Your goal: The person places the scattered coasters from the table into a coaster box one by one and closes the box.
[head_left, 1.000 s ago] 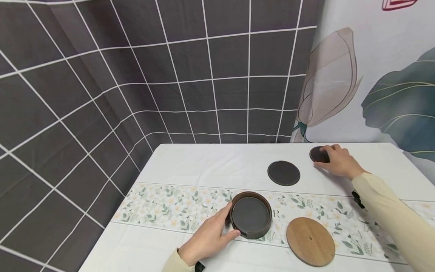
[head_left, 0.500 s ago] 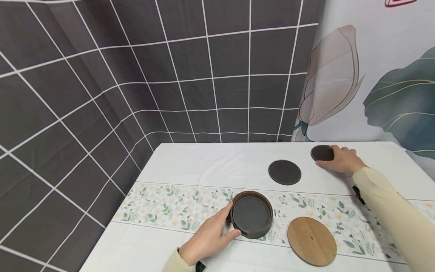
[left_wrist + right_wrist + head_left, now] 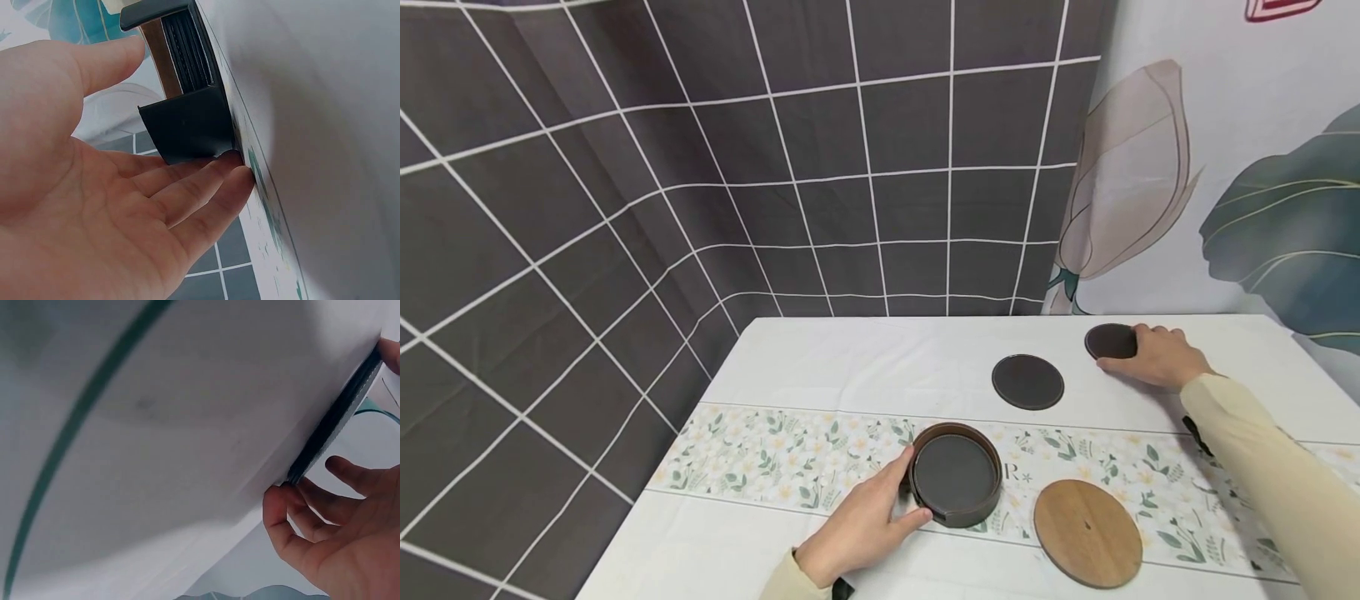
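Observation:
A dark round coaster holder (image 3: 992,500) with a brown inner wall stands on the white table, with dark coasters (image 3: 953,473) stacked inside. My left hand (image 3: 865,521) holds its left and front sides, the thumb at the front slot and the fingers along the wall. In the left wrist view, the stacked coaster edges (image 3: 184,50) show through the slot. At the far right, my right hand (image 3: 1161,358) grips a dark round coaster (image 3: 1108,341) by its edges, which lies flat in the head view; its stitched rim (image 3: 337,422) shows in the right wrist view.
Another dark coaster (image 3: 1027,382) lies flat between the holder and my right hand. A round wooden disc (image 3: 1087,533) lies at the front right. A floral band (image 3: 760,450) crosses the table (image 3: 865,358); a dark gridded curtain (image 3: 895,208) hangs behind and to the left.
My right hand's fingers have shifted slightly right across the far coaster to its edge, so more of its top shows. The left hand and the holder have stayed in place.

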{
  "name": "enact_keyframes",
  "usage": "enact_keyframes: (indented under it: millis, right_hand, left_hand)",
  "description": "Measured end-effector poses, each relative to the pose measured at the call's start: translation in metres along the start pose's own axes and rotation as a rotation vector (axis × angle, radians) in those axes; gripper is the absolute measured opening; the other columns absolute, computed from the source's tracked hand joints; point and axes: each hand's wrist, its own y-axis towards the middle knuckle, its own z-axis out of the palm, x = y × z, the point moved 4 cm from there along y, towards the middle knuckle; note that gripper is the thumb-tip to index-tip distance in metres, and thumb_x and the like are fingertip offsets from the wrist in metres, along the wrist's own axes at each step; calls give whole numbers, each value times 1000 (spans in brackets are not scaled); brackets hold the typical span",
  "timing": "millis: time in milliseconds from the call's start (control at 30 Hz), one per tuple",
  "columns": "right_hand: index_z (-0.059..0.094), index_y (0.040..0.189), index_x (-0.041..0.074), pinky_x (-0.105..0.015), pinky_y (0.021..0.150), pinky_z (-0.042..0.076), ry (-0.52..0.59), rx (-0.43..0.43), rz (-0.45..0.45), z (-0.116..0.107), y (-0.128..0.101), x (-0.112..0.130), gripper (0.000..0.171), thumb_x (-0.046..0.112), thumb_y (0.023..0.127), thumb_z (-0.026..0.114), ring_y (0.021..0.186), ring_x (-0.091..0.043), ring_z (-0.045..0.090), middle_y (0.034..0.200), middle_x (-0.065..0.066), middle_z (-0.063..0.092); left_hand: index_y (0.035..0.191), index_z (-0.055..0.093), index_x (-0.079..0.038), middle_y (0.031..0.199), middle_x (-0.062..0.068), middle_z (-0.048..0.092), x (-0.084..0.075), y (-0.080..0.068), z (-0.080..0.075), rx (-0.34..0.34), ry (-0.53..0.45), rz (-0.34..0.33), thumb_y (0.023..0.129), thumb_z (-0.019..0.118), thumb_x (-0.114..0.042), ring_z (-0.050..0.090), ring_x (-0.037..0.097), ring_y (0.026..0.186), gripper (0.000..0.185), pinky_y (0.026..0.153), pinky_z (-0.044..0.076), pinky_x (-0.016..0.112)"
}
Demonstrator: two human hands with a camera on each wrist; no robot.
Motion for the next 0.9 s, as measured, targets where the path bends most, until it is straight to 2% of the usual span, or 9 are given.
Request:
enact_keyframes:
  millis: [267, 467, 900]
  right_hand:
    - [40, 132, -26, -73, 79, 50, -30, -24, -29, 2, -1, -3, 111, 70, 84, 67, 107, -62, 47, 121, -49, 45]
    - [41, 134, -25, -74, 80, 49, -5, -51, -45, 2, -4, -1, 112, 71, 84, 67, 110, -60, 46, 125, -49, 43]
    - [44, 142, -14, -78, 85, 46, 51, -66, -115, 0, -15, 20, 103, 70, 86, 66, 121, -60, 38, 137, -46, 38]
  left_hand:
    - [164, 21, -10, 164, 12, 35, 1, 1, 1, -1, 6, 5, 101, 63, -46, 41, 31, 148, 84, 119, 40, 49]
    - [164, 22, -9, 164, 13, 36, 0, 1, 1, -3, 7, 7, 101, 64, -45, 41, 31, 147, 84, 118, 40, 49]
    - [164, 23, -9, 164, 12, 36, 1, 1, 0, -5, 15, 3, 101, 64, -45, 42, 31, 147, 84, 118, 41, 48]
